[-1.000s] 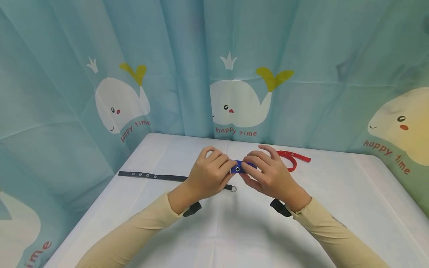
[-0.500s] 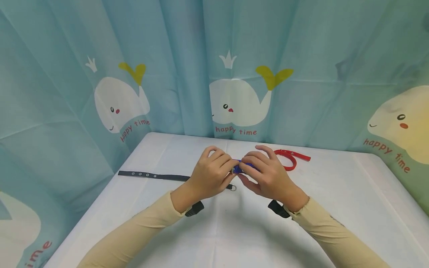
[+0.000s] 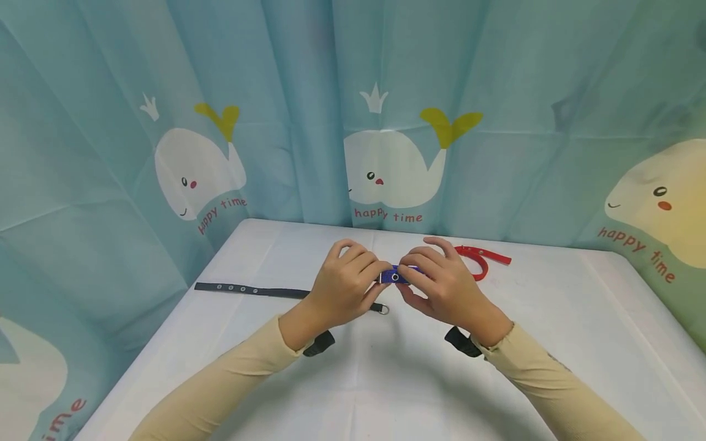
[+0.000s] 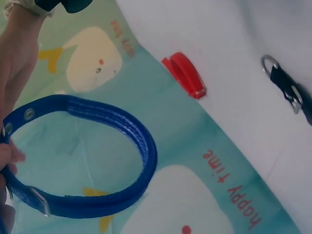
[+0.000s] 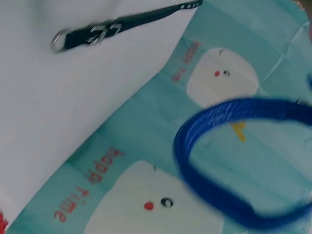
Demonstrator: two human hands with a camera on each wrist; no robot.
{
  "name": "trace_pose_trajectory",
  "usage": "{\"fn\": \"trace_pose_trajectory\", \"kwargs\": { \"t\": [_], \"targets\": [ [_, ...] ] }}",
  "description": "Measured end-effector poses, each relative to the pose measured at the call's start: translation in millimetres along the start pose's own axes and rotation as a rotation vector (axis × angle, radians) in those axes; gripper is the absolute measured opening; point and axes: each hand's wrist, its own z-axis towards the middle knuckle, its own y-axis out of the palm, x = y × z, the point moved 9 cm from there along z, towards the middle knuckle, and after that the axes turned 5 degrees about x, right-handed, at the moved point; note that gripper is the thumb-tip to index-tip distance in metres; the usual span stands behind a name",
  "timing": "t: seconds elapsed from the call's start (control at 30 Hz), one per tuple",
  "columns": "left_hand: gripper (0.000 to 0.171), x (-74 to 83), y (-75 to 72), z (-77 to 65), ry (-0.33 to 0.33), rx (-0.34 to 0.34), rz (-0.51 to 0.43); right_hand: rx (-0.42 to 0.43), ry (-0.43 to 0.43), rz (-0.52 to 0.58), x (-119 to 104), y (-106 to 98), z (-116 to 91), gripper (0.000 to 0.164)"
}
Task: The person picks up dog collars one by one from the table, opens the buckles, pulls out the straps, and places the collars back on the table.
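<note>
Left hand (image 3: 344, 285) and right hand (image 3: 444, 288) face each other over the white rectangular worktop (image 3: 353, 386), and both grip a glossy blue strap bent into a loop (image 3: 388, 277), each pinching it between thumb and fingers. Between the fingertips, the head view shows only a short stretch of the blue strap, with one round metal eyelet (image 3: 394, 277) and a bit of silver metal beside the left fingers. Seen from the left wrist, the loop is wide and rounded, held up off the worktop; a silver metal buckle frame (image 4: 41, 202) crosses its lower part and more eyelets line its upper part near the hands. The right wrist view catches the far bend of the loop, slightly blurred.

On the worktop, a long flat black strap with metal eyelets (image 3: 284, 293) runs out to the left, partly hidden behind the left hand. Its other end shows just below that hand, finished with a silver D-shaped ring (image 3: 384, 310). Beyond the right hand, near the back edge, lies a curled red strap (image 3: 493, 257), its straight tail pointing right. Beige long sleeves (image 3: 220, 386) cover both forearms. A light blue curtain printed with white whales (image 3: 309, 92) hangs behind the worktop.
</note>
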Motion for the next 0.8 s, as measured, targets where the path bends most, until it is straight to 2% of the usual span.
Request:
{"fn": "trace_pose_trajectory", "kwargs": {
  "t": [0.13,0.57,0.8],
  "targets": [
    [0.019,0.3,-0.1,-1.0,0.000,0.000,-0.003,0.006,0.012,0.012,1.2,-1.3,-0.2,0.039],
    [0.018,0.3,0.0,-1.6,0.012,0.003,-0.003,-0.025,0.006,0.020,-0.5,1.5,0.1,0.033],
    [0.019,-1.4,-2.3,-1.4,-0.002,0.005,0.001,-0.008,-0.002,0.012,0.9,-0.1,-0.4,0.035]
  ]
}}
